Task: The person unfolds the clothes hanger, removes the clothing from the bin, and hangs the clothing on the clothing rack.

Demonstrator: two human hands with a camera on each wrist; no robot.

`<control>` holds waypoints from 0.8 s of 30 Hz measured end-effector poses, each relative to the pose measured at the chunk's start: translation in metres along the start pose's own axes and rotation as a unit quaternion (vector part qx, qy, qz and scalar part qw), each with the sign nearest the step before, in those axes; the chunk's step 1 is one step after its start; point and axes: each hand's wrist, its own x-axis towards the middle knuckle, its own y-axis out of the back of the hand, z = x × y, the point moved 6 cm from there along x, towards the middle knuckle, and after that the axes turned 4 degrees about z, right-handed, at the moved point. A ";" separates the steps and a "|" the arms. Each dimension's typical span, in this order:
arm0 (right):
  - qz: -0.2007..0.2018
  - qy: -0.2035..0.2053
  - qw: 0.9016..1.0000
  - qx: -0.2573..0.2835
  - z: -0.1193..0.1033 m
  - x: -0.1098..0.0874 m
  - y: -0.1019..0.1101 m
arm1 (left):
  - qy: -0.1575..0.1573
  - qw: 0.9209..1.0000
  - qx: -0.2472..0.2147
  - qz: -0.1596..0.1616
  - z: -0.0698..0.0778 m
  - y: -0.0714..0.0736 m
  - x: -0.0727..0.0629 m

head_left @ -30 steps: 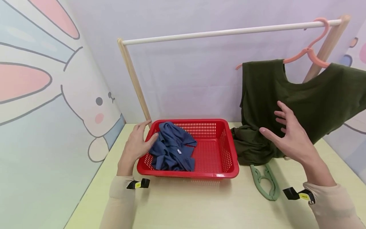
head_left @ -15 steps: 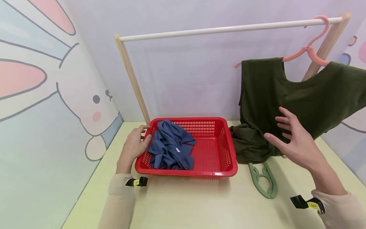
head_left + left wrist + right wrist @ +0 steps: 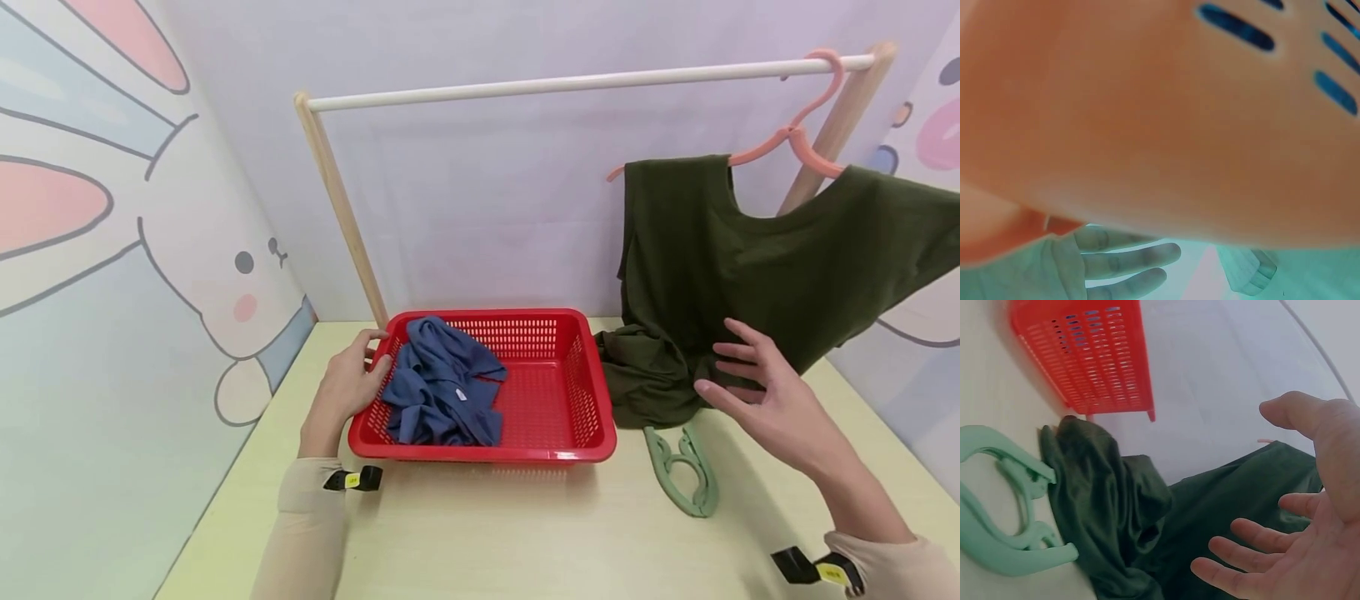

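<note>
At the left side of a red plastic basket (image 3: 480, 454) is my left hand (image 3: 348, 379), its fingers and thumb close to the rim. Whether they touch it I cannot tell. In the left wrist view the basket wall fills most of the picture, with straight fingers (image 3: 1129, 259) below. A crumpled blue garment (image 3: 446, 387) lies in the basket's left half. My right hand (image 3: 772, 408) hovers with spread fingers and nothing in it, in front of a dark green shirt (image 3: 750, 267). The shirt hangs on a pink hanger (image 3: 806, 154), its lower part bunched on the table.
A folded green hanger (image 3: 701, 492) lies on the table (image 3: 487, 533), right of the basket. Behind stands a rack with a white rail (image 3: 525, 86) and wooden posts (image 3: 341, 208). Walls with rabbit drawings (image 3: 217, 250) bound the left and right sides.
My right hand has moved lower and slightly toward me, away from the hanging shirt. My left hand has settled a little lower at the basket's left rim. The view has shifted slightly.
</note>
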 end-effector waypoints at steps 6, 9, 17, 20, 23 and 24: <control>-0.012 -0.014 1.000 0.006 0.016 -0.012 -0.012 | 0.004 1.000 0.000 -0.005 0.001 -0.001 0.000; -0.021 -0.024 0.999 0.016 0.023 -0.018 -0.019 | 0.005 1.000 -0.005 -0.007 0.001 -0.001 0.000; -0.055 -0.058 0.997 0.005 0.041 -0.031 -0.035 | 0.013 1.000 -0.014 -0.009 -0.003 -0.002 0.000; -0.064 -0.064 0.996 0.014 0.045 -0.035 -0.039 | 0.016 1.000 -0.018 -0.009 -0.003 -0.003 0.000; -0.074 -0.075 0.994 0.017 0.049 -0.040 -0.043 | 0.017 1.000 -0.021 -0.009 -0.003 -0.004 0.000; -0.076 -0.081 0.994 0.016 0.050 -0.041 -0.044 | 0.017 1.000 -0.021 -0.010 -0.003 -0.004 0.000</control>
